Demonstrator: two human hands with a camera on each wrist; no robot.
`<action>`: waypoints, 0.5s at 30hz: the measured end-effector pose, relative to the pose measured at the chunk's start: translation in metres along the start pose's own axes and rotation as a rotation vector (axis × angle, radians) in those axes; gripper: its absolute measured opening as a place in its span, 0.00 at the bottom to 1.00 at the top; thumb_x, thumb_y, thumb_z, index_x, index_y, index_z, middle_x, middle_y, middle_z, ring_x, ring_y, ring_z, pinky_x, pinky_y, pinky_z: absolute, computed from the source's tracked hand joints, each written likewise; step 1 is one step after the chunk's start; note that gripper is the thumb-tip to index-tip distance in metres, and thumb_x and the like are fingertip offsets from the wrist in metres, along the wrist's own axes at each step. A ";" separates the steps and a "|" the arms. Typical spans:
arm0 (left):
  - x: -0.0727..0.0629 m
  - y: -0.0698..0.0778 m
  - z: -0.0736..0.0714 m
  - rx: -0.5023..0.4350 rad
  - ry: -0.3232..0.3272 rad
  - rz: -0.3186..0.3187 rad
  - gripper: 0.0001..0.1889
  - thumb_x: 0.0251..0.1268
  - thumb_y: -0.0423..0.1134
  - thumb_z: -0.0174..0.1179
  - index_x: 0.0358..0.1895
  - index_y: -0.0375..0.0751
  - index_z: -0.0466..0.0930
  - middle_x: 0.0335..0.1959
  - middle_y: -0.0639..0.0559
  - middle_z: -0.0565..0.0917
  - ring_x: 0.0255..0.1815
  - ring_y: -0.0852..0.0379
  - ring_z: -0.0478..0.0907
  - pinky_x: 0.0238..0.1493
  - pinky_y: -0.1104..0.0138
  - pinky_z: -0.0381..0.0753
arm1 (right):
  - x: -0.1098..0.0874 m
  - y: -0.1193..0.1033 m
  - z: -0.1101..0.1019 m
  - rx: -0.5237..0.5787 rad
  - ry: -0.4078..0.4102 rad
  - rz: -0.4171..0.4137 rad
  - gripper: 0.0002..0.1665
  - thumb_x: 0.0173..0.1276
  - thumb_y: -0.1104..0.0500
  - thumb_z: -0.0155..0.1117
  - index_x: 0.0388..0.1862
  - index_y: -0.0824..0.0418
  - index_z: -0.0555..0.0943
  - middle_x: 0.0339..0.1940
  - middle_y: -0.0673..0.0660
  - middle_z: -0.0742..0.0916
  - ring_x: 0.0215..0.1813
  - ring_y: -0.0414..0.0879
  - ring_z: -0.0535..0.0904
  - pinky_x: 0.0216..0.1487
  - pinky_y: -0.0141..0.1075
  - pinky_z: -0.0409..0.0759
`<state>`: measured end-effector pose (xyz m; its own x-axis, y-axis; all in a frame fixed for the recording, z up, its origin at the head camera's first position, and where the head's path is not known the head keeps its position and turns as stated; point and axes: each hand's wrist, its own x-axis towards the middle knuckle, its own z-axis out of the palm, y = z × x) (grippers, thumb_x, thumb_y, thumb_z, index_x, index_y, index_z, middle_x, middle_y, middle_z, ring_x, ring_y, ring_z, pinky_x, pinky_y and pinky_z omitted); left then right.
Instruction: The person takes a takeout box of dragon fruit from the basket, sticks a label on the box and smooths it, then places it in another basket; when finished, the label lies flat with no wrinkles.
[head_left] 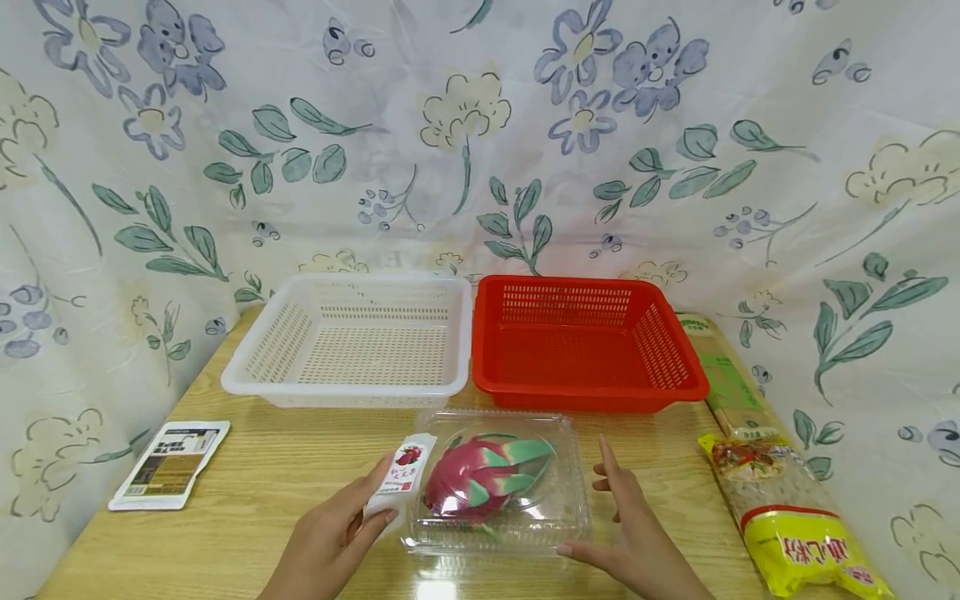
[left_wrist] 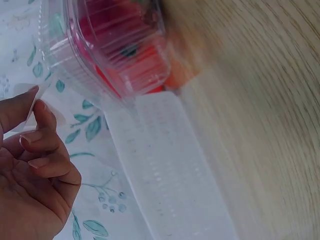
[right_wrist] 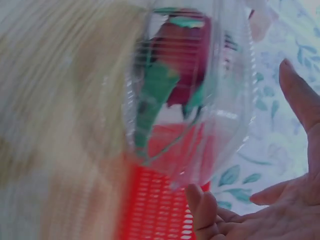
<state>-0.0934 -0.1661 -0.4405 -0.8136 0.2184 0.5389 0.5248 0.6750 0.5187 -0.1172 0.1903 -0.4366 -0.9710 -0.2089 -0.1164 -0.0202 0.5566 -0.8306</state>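
A clear plastic clamshell box (head_left: 566,500) sits on the wooden table with a dragon fruit (head_left: 480,475) inside, pink with green scales. At its left side my left hand (head_left: 341,521) pinches a white label (head_left: 401,471) printed with a dragon fruit picture and writing. The left wrist view shows this label edge-on between thumb and forefinger. My right hand (head_left: 637,533) is at the box's right side, fingers spread and holding nothing, its thumb tip close to the near right corner. In the right wrist view the fingers (right_wrist: 202,207) lie beside the box wall.
Behind the box stand a white basket (head_left: 345,390) and a red basket (head_left: 592,390), side by side. A flat packet (head_left: 168,467) lies at the left. On the right are a yellow noodle bag (head_left: 795,525) and a green-brown package (head_left: 731,383). A floral cloth hangs behind.
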 end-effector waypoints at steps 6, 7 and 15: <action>0.003 0.006 0.002 0.019 -0.016 0.026 0.38 0.53 0.29 0.71 0.71 0.44 0.70 0.41 0.58 0.84 0.27 0.78 0.64 0.24 0.83 0.65 | -0.006 -0.016 0.006 -0.022 0.097 -0.113 0.72 0.49 0.48 0.83 0.82 0.43 0.44 0.69 0.57 0.71 0.63 0.53 0.68 0.48 0.40 0.75; 0.004 0.007 0.003 0.018 -0.017 0.036 0.38 0.53 0.29 0.71 0.71 0.43 0.70 0.39 0.59 0.83 0.26 0.77 0.62 0.24 0.83 0.64 | -0.007 -0.019 0.008 -0.028 0.112 -0.132 0.71 0.48 0.48 0.83 0.82 0.42 0.45 0.68 0.56 0.72 0.62 0.52 0.69 0.48 0.38 0.75; 0.007 0.012 0.007 0.020 -0.017 0.129 0.37 0.53 0.32 0.72 0.70 0.39 0.71 0.30 0.68 0.73 0.24 0.78 0.57 0.24 0.86 0.60 | -0.012 -0.031 0.017 0.001 0.204 -0.306 0.65 0.49 0.53 0.83 0.81 0.43 0.53 0.59 0.51 0.77 0.52 0.41 0.74 0.39 0.32 0.74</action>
<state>-0.0939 -0.1516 -0.4351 -0.7438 0.3165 0.5887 0.6206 0.6540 0.4325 -0.1014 0.1622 -0.4185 -0.9477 -0.2004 0.2484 -0.3167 0.4928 -0.8105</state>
